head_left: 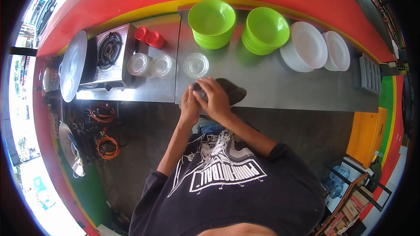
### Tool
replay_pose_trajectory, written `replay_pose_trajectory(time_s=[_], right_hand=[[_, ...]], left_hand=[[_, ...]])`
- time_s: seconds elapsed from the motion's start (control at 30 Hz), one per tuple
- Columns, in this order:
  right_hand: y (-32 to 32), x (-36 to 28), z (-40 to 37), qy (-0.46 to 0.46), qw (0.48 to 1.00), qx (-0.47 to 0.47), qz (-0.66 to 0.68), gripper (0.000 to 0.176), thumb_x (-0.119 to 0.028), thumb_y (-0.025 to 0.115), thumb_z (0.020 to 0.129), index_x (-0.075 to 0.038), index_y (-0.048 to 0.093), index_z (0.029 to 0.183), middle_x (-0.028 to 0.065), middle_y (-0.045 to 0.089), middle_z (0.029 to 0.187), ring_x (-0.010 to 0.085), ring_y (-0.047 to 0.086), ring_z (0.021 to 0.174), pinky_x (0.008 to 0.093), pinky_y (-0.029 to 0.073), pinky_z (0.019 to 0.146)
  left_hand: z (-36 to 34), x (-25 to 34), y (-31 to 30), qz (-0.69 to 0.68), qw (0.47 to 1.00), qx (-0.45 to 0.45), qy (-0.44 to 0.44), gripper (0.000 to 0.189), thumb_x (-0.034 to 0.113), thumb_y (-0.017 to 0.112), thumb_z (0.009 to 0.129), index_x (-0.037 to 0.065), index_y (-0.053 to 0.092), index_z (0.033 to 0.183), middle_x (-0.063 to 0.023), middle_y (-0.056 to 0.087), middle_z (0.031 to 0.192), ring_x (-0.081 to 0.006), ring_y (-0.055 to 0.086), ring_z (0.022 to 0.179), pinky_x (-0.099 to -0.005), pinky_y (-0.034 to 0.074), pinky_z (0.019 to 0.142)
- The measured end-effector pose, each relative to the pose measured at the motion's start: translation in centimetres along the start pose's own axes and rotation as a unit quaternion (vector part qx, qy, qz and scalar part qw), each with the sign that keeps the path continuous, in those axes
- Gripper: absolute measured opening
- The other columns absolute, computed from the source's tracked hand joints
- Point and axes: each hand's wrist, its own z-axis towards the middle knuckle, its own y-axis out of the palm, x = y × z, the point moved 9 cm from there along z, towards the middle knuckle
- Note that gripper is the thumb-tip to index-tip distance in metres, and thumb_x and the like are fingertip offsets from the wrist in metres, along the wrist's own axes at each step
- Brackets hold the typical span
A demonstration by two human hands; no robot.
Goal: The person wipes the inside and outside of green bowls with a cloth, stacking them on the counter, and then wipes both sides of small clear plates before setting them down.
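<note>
At the front edge of the steel counter, my left hand (190, 108) and my right hand (216, 101) are close together, fingers wrapped round a small dark object (200, 91). What it is I cannot make out. A dark shape (234, 91) shows just right of my right hand; whether it is cloth or shadow is unclear. Just beyond my fingers stands a clear glass dish (196, 65). Two more groups of clear dishes, one (139, 64) beside the other (160, 65), stand to the left.
Two stacks of green bowls (212, 17) (267, 28) and stacked white plates (305, 46) (336, 51) line the counter's back. Left are red cups (154, 39), a gas stove (108, 52) and a large round metal pan or lid (73, 66). The steel counter (297, 89) extends right.
</note>
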Motion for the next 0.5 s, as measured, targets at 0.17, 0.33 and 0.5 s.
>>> replay_pose_trajectory(time_s=[0.17, 0.33, 0.5], right_hand=[[1.0, -1.1, -1.3, -0.026, 0.996, -0.085, 0.002, 0.049, -0.024, 0.067, 0.091, -0.008, 0.058, 0.137, 0.0140, 0.053, 0.144, 0.0374, 0.045, 0.138, 0.0535, 0.036, 0.113], [-0.5, 2.5, -1.9, 0.084, 0.990, 0.037, 0.103, 0.038, -0.020, 0.066, 0.096, -0.003, 0.060, 0.130, 0.0171, 0.059, 0.130, 0.0327, 0.059, 0.118, 0.0441, 0.046, 0.101], [2.1, 9.2, -3.1, 0.361, 0.866, -0.077, 0.337, 0.038, -0.034, 0.062, 0.099, -0.002, 0.063, 0.118, 0.0087, 0.067, 0.092, 0.0171, 0.064, 0.081, 0.0329, 0.052, 0.077]], left_hand=[[0.3, 0.2, -0.6, -0.125, 0.991, 0.046, -0.031, 0.041, 0.035, 0.036, 0.111, 0.000, 0.054, 0.125, -0.0162, 0.064, 0.122, -0.0252, 0.064, 0.110, -0.0373, 0.055, 0.093], [0.4, 0.8, -1.8, -0.084, 0.995, 0.061, -0.007, 0.046, 0.042, 0.040, 0.109, -0.001, 0.055, 0.115, -0.0216, 0.068, 0.119, -0.0265, 0.070, 0.097, -0.0408, 0.058, 0.086], [0.9, 2.9, -1.2, 0.011, 0.996, 0.073, 0.058, 0.047, 0.046, 0.048, 0.106, 0.001, 0.059, 0.094, -0.0214, 0.073, 0.102, -0.0248, 0.073, 0.079, -0.0365, 0.059, 0.068]])
